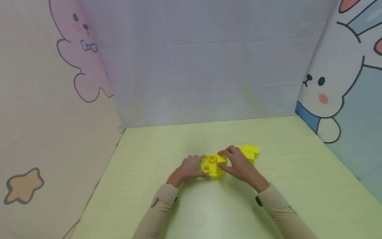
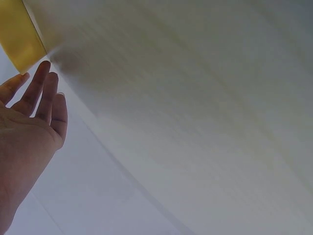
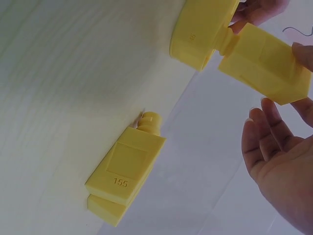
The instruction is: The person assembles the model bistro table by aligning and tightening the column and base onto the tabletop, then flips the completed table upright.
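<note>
Here, in the head view, a round yellow base [image 1: 213,168] sits on the pale surface [image 1: 134,172]. The left hand [image 1: 191,167], at its nine o'clock, grips the rim, thumb and fingers spread to either side. From three o'clock the right hand [image 1: 239,165] pinches a yellow block [image 1: 222,159] over the base's upper right. Two loose blocks [image 1: 249,156] lie between two and three o'clock from the base, near the right hand. A printed rabbit [image 1: 331,86] shows on the wall between two and three o'clock.

In the left wrist view, the base's side is at ten o'clock, the left hand at nine with its fingertips at the base.

In the right wrist view, the base stands at one o'clock. The pinched block, at two, points its round peg toward it; whether the peg is seated cannot be told. The thumb and a finger clamp the block's far end. The loose blocks lie at seven o'clock, touching, one stamped 155.
</note>
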The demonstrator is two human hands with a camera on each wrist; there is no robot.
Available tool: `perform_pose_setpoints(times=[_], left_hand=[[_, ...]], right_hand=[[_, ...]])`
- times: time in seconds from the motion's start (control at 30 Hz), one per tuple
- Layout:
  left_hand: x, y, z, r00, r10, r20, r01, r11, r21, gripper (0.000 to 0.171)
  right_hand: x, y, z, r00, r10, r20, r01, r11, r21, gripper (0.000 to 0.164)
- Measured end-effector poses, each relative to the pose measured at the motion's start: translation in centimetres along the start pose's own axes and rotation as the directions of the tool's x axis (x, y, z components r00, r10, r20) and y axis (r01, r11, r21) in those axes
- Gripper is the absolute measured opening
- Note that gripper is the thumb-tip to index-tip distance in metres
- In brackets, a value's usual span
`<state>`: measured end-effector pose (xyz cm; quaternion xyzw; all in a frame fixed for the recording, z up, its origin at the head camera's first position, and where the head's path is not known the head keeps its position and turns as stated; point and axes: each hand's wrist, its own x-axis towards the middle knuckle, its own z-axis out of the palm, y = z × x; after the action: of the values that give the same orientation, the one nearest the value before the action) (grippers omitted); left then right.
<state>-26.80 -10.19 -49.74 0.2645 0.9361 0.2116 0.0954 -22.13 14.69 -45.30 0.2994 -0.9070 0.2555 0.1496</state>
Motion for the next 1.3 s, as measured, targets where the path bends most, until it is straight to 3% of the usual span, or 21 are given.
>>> perform_pose_setpoints(times=[0.23, 0.5, 0.73, 1.3], left_hand=[[0.0, 0.0, 0.1, 1.0, -0.016, 0.003, 0.016, 1.0, 0.003, 0.093], [-0.1, 0.1, 0.1, 1.0, -0.028, 0.008, 0.028, 1.0, -0.002, 0.093], [0.0, -0.1, 0.2, 1.0, -0.02, 0.004, 0.02, 1.0, 0.0, 0.093], [0.1, 0.2, 0.0, 1.0, -0.023, 0.007, 0.023, 1.0, 0.011, 0.093]], right_hand=[[-0.6, 0.2, -0.2, 1.0, 0.013, -0.004, -0.013, 1.0, -0.016, 0.048], [-1.2, 0.5, -0.5, 0.998, -0.006, -0.059, 0.001, 0.997, -0.077, 0.039], [-1.4, 0.1, -0.2, 0.996, -0.02, -0.085, 0.006, 0.986, -0.167, 0.043], [-1.5, -0.4, -0.3, 0.986, -0.015, -0.168, -0.018, 0.982, -0.19, 0.038]])
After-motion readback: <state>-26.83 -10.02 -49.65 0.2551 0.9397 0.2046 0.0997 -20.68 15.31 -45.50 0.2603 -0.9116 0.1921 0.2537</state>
